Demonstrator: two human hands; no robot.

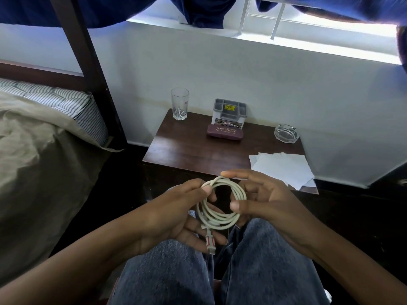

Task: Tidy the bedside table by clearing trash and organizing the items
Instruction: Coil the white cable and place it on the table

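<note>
**Item in hand.** The off-white rubber-sheathed charging cable (221, 219) is being held as a loose coil of several turns between both hands, above the lap in blue denim. The coil is facing the camera. Its plug end (209, 241) is hanging straight down from the lower left of the loop, across the left palm.

**Left hand** (174, 219). It is pinching the coil's upper left arc between thumb and forefinger, and the remaining fingers are cupping underneath the plug.

**Right hand** (271, 201). It is closing on the coil's right arc, with the thumb pressing on the front and the forefinger reaching over the top. The other fingers are curling behind the loop, partly hidden.

**Key relation.** The dark brown wooden bedside table (187, 148) is lying directly ahead of both hands, beyond the fingertips. The bare left part of its top is nearer the left hand. Setting the coil down is likely calling for a forward reach while keeping the turns gathered, since a released arc could spring open.

**On the table, beyond the hands.**
- Clear faceted drinking glass (180, 103), far ahead of the left hand.
- Grey plastic compartment organiser (229, 112), far and central, with a maroon hard spectacle case (225, 133) just in front of it.
- Clear glass ashtray (285, 133), ahead of the right hand.
- White crumpled paper sheets (284, 168), lying nearest the right hand and overhanging the table's near right corner.
</note>
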